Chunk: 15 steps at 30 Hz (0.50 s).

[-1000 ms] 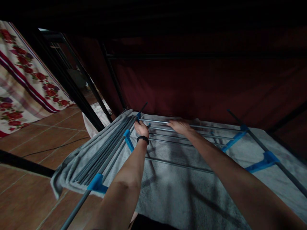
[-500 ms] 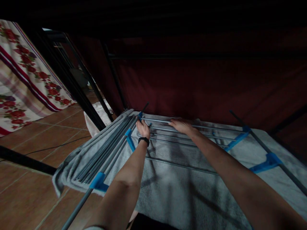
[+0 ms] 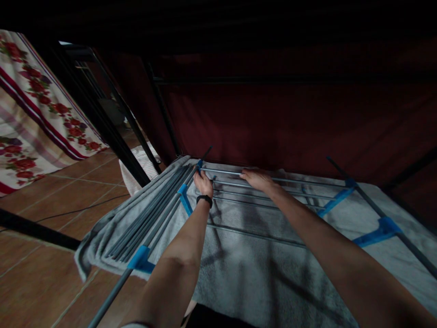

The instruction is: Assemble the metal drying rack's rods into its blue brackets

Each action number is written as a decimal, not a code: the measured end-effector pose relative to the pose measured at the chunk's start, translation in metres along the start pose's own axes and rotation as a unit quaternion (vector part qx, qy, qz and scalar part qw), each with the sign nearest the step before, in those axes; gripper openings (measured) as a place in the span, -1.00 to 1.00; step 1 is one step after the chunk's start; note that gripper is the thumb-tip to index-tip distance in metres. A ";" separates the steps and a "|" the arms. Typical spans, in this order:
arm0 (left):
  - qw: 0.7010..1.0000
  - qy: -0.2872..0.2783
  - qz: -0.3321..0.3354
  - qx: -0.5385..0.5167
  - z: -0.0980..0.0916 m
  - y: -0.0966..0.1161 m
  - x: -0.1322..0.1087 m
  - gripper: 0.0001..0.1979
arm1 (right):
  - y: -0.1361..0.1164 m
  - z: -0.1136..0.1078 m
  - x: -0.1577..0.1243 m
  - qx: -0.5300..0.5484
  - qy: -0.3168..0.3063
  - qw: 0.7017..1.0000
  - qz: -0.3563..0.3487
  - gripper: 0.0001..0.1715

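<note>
A rack of grey metal tubes with blue plastic joints lies partly assembled on a grey blanket [image 3: 246, 278]. My left hand [image 3: 204, 183], with a black band at the wrist, is closed around the far-left blue joint [image 3: 200, 163], where an upright tube and a crossbar meet. Farther along that same crossbar [image 3: 221, 171], my right hand [image 3: 256, 179] grips it, thumb and fingers wrapped round. More crossbars run below to the right-hand blue joints [image 3: 384, 228]. Another blue joint [image 3: 139, 258] sits on the left side tube, nearer me.
Several loose grey tubes [image 3: 146, 212] lie side by side on the blanket's left. Black bed-frame posts [image 3: 109, 127] stand at the left, with a dark red cloth [image 3: 273, 123] behind. A cable [image 3: 78, 211] crosses the tiled floor [image 3: 41, 269]. A floral curtain [image 3: 44, 100] hangs beyond.
Both hands keep their hold on the rack in nearly the same place. My right forearm has shifted very slightly to the left.
</note>
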<state>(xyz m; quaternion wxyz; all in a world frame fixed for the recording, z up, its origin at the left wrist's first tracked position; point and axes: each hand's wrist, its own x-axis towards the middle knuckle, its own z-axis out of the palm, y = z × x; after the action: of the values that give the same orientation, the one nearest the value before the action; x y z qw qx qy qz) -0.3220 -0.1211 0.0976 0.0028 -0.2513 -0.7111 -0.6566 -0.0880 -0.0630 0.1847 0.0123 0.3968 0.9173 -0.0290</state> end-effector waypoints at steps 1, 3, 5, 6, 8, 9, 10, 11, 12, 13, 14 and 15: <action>1.000 0.001 -0.003 -0.001 0.000 0.000 0.000 -0.55 | 0.000 0.000 0.000 -0.005 0.003 1.000 -0.002 -0.41; 1.000 0.001 -0.005 -0.001 0.001 0.001 0.000 -0.55 | -0.001 -0.001 0.000 -0.017 0.012 1.000 -0.007 -0.42; 1.000 0.001 -0.003 0.001 0.001 0.002 -0.001 -0.55 | -0.003 0.000 -0.001 -0.025 0.019 0.999 -0.007 -0.44; 1.000 0.002 -0.003 0.002 0.001 0.002 -0.001 -0.56 | -0.005 0.000 -0.001 -0.028 0.024 0.999 -0.005 -0.46; 1.000 0.003 -0.005 0.006 0.002 0.002 -0.002 -0.57 | -0.009 0.002 -0.004 -0.032 0.041 0.999 -0.003 -0.49; 1.000 0.003 -0.008 0.007 0.002 0.002 -0.002 -0.58 | -0.011 0.004 -0.005 -0.032 0.050 0.998 0.000 -0.50; 1.000 0.003 -0.012 0.009 0.002 0.003 -0.002 -0.58 | -0.013 0.005 -0.006 -0.031 0.057 0.998 0.006 -0.51; 1.000 0.003 -0.015 0.009 0.002 0.003 -0.003 -0.58 | -0.014 0.006 -0.008 -0.030 0.063 0.997 0.013 -0.50; 1.000 0.004 -0.017 0.008 0.002 0.003 -0.003 -0.59 | -0.015 0.008 -0.008 -0.030 0.067 0.997 0.018 -0.50; 1.000 0.005 -0.017 0.007 0.003 0.003 -0.003 -0.59 | -0.016 0.008 -0.009 -0.032 0.070 0.997 0.022 -0.49; 1.000 0.006 -0.017 0.006 0.003 0.003 -0.003 -0.60 | -0.016 0.009 -0.009 -0.035 0.071 0.997 0.022 -0.49; 1.000 0.007 -0.016 0.006 0.003 0.003 -0.003 -0.60 | -0.016 0.009 -0.008 -0.039 0.071 0.997 0.018 -0.49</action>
<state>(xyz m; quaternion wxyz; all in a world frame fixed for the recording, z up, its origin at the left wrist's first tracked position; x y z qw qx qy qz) -0.3171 -0.1195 0.0994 -0.0015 -0.2352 -0.7190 -0.6540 -0.0937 -0.0802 0.1766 -0.0374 0.4132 0.9092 0.0350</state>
